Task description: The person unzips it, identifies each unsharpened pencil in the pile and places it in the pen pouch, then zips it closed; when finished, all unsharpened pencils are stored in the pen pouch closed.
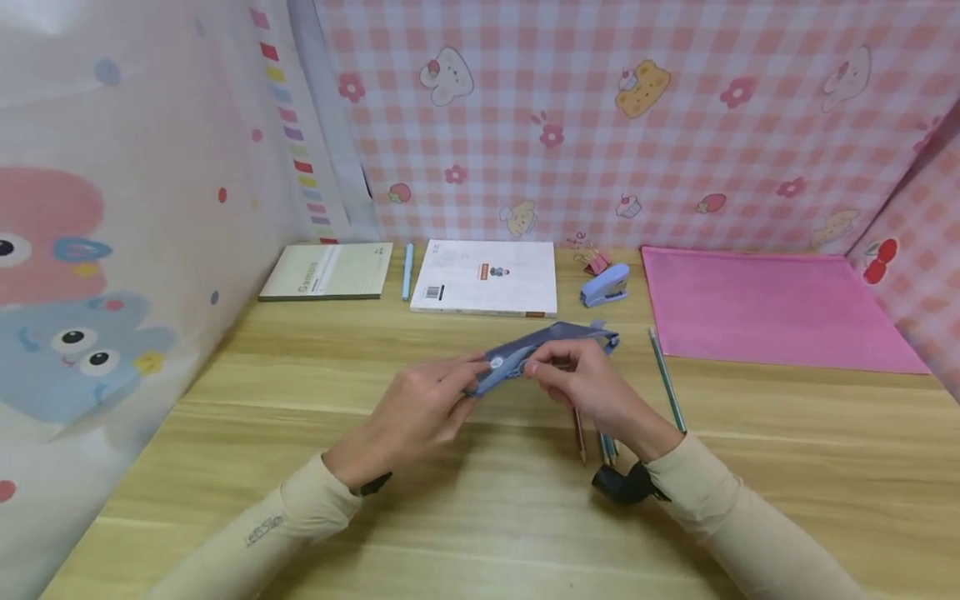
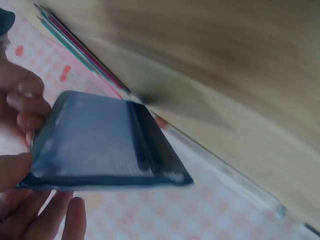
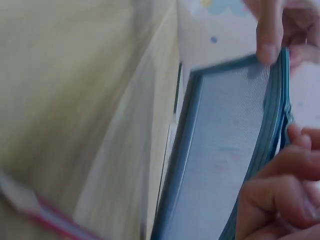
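A blue mesh zippered pouch point(image 1: 551, 336) is held up above the table, tilted. My left hand point(image 1: 416, 408) pinches it at its left end, thumb on one side and fingers on the other. At the zipper, my right hand point(image 1: 592, 387) pinches the pull with thumb and finger; the slider point(image 3: 287, 112) shows in the right wrist view. The left wrist view shows the mesh side point(image 2: 95, 135) with a dark band along one edge; I cannot tell what makes it. Beneath my right hand lie a reddish pencil point(image 1: 580, 437) and several green pencils point(image 1: 607, 448), partly hidden.
Another green pencil point(image 1: 666, 379) lies right of my hand. Along the back are a notebook point(image 1: 326, 271), a light-blue pen point(image 1: 408, 271), a white book point(image 1: 483, 275), a purple stapler point(image 1: 604, 285) and a pink binder clip point(image 1: 597, 262). A pink mat point(image 1: 780, 308) lies at right.
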The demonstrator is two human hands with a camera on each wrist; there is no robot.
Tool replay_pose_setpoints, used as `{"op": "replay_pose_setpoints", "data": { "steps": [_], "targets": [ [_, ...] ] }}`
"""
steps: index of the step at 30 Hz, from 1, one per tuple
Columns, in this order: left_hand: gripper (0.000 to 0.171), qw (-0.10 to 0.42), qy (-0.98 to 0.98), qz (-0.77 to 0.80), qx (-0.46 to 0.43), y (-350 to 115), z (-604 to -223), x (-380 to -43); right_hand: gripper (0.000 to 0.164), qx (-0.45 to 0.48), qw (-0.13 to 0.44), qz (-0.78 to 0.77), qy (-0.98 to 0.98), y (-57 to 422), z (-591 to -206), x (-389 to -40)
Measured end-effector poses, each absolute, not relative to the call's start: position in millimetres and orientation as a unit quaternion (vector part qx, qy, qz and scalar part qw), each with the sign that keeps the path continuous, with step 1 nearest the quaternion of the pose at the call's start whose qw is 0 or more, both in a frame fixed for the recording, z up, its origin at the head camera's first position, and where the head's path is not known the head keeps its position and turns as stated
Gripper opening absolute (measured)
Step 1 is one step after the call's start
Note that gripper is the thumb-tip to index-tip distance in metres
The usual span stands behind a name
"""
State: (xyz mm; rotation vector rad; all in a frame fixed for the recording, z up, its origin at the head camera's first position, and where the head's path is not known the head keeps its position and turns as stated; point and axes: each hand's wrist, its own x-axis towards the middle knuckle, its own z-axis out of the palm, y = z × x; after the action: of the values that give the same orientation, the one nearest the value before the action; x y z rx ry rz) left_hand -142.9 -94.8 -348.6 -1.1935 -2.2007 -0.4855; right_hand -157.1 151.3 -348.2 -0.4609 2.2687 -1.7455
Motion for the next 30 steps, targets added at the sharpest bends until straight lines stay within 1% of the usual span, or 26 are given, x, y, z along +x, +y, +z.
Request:
{"op": "replay_pose_setpoints", "data": {
  "steps": [3, 6, 10, 14, 16, 20, 22, 25, 30],
  "targets": [
    [0.024, 0.298, -0.833, -0.174, -0.432, -109.7, -347.4, -145.3, 0.02, -0.141, 0.073, -0.565, 0.809, 155.6, -348.8, -162.9],
    [0.022, 0.302, -0.843, -0.164, -0.414, -126.5, -343.5, -149.2, 0.023, -0.116, 0.052, -0.567, 0.814, 162.9, -347.7, -169.1],
    [0.021, 0.308, -0.849, -0.153, -0.401, -144.6, -339.0, -156.2, 0.026, -0.076, 0.043, -0.6, 0.795, 174.3, -346.7, -174.5],
    [0.02, 0.306, -0.855, -0.139, -0.395, -157.7, -338.9, -161.0, 0.025, -0.061, 0.022, -0.588, 0.806, 184.4, -348.4, -175.5],
    [0.02, 0.299, -0.862, -0.137, -0.386, -163.0, -340.0, -161.9, 0.022, -0.053, 0.018, -0.596, 0.801, 189.5, -349.8, -175.5],
    [0.021, 0.273, -0.88, -0.138, -0.364, -170.8, -342.0, -163.7, 0.018, -0.042, 0.031, -0.619, 0.783, 199.5, -353.7, -176.8],
    [0.021, 0.254, -0.889, -0.141, -0.354, -173.3, -341.9, -164.4, 0.02, -0.052, 0.042, -0.609, 0.79, 202.2, -355.6, -177.2],
    [0.018, 0.224, -0.903, -0.141, -0.339, -176.7, -340.8, -164.3, 0.022, -0.095, 0.061, -0.559, 0.821, 203.2, -358.3, -176.8],
    [0.019, 0.193, -0.921, -0.13, -0.312, -184.2, -342.2, -163.2, 0.015, -0.198, 0.081, -0.433, 0.876, 200.8, -360.8, -171.5]
  ]
}}
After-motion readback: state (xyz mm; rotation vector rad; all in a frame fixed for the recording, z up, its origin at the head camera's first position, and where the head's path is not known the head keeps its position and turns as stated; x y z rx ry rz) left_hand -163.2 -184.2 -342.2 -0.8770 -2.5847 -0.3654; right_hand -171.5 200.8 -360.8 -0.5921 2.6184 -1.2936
